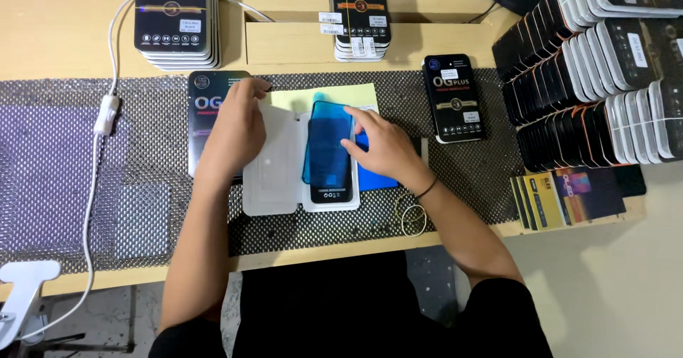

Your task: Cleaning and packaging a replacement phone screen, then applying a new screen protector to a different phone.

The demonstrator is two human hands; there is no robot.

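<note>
A white folding sleeve (274, 176) lies open on the black mesh mat (149, 116). In its right half sits a dark glass screen protector with a blue film (329, 144). My left hand (238, 127) rests on the sleeve's left flap and partly covers a black box lid (205, 105) beneath it. The fingers of my right hand (384, 148) press on the right edge of the protector. A pale yellow sheet (324, 96) and a blue sheet (377, 180) show beneath the sleeve.
A black packaged box (453, 98) lies right of the sleeve. Stacks of boxes stand at the back left (176, 20), back centre (361, 16) and in rows at the right (590, 73). Rubber bands (411, 219) lie near the front edge. A white cable with switch (107, 112) runs at left.
</note>
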